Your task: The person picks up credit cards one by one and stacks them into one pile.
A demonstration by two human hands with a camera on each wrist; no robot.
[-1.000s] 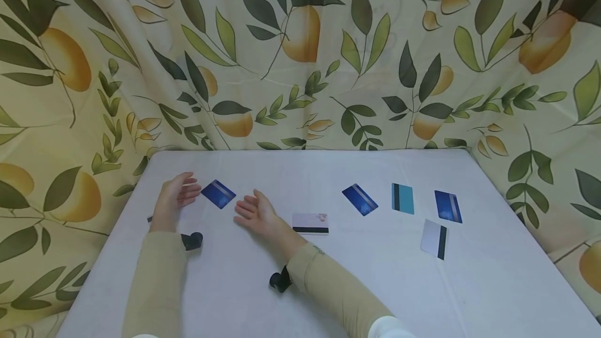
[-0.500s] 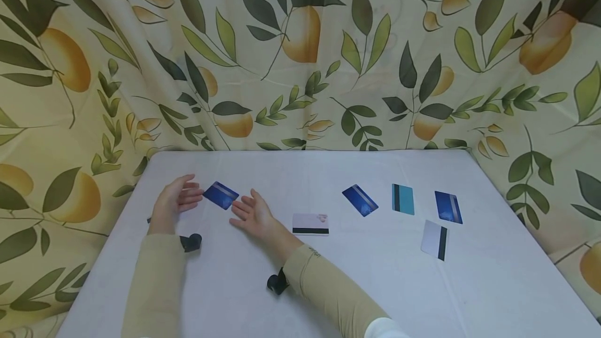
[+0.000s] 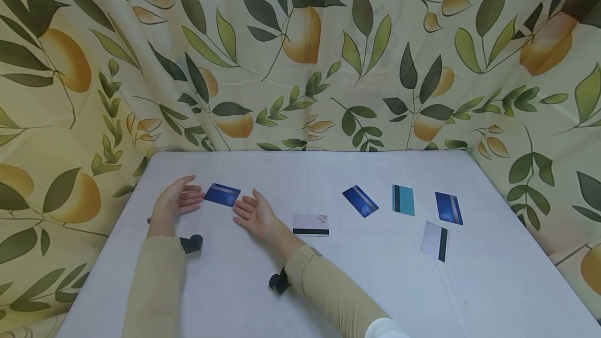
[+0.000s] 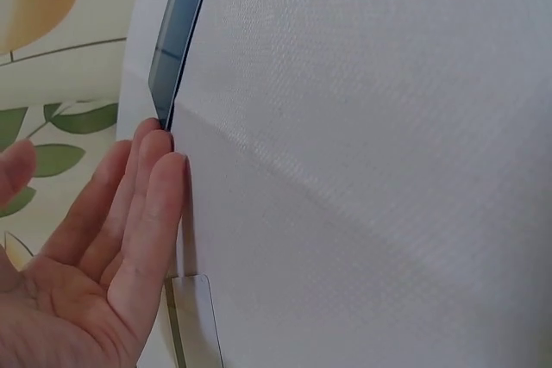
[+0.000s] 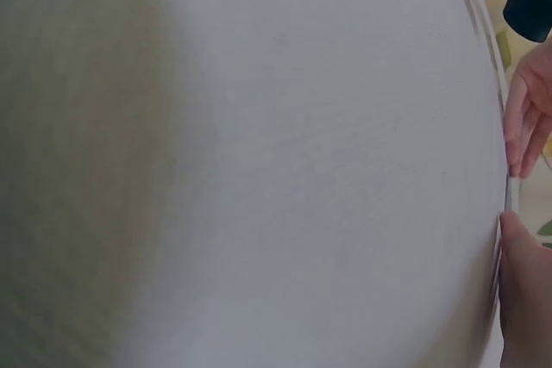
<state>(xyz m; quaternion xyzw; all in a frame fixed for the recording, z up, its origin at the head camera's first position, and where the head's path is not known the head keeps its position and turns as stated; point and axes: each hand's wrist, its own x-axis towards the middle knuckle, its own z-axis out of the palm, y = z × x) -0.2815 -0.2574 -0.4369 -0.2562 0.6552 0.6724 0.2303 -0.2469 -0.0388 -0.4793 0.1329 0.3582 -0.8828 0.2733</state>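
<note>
A blue bank card (image 3: 223,194) with a pale stripe lies on the white table, between the two hands in the head view. My left hand (image 3: 176,200) has its fingers extended, their tips at the card's left corner. In the left wrist view, those fingertips (image 4: 155,140) meet the near end of the blue card (image 4: 179,40). From the other side, my right hand (image 3: 255,215) lies palm up with loosely bent fingers, the tips at the card's right edge. Neither hand grips the card. The right wrist view shows both hands only at its right edge.
A white card with a black stripe (image 3: 311,225) lies right of the right hand. Further right are two blue cards (image 3: 360,201) (image 3: 449,208), a teal card (image 3: 403,200) and a pale card (image 3: 434,241). Another pale card (image 4: 197,321) is partly hidden near the left hand.
The blue card between the hands has turned counterclockwise and shifted slightly right. My right hand moved a little left to the card, then slightly back. The left hand has edged right.
</note>
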